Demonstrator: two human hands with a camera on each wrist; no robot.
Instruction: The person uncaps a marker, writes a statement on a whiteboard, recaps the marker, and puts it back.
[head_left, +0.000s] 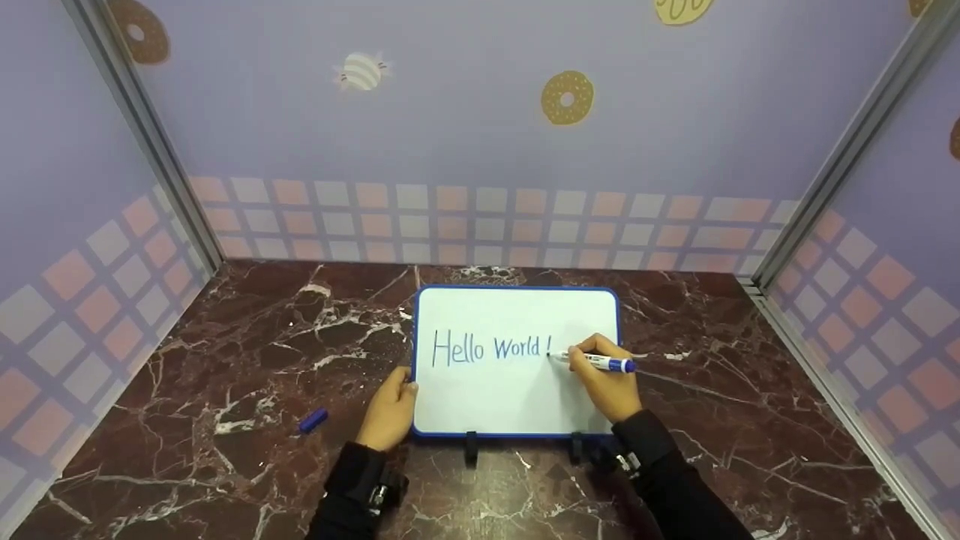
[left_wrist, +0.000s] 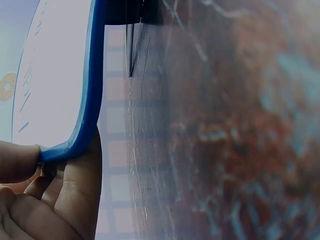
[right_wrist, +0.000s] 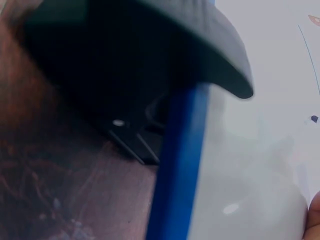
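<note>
Marker on the whiteboard, other hand pinning the board's corner.

The marker cap [head_left: 313, 420] sits loose on the marble table [head_left: 225, 360], off to the left of the whiteboard [head_left: 517, 315] and clear of both hands, so nothing's in the way. The board stands propped on two small black clips [head_left: 470, 447] along its near edge, "Hello World!" written across it. Right hand [head_left: 609, 382] has its fingers curled tight round the blue marker [head_left: 596, 362], tip touching the board just past the exclamation mark. Left hand [head_left: 388, 411] pinches the board's blue-framed lower left corner, thumb on the face, fingers behind in the left wrist view [left_wrist: 60, 195].
</note>
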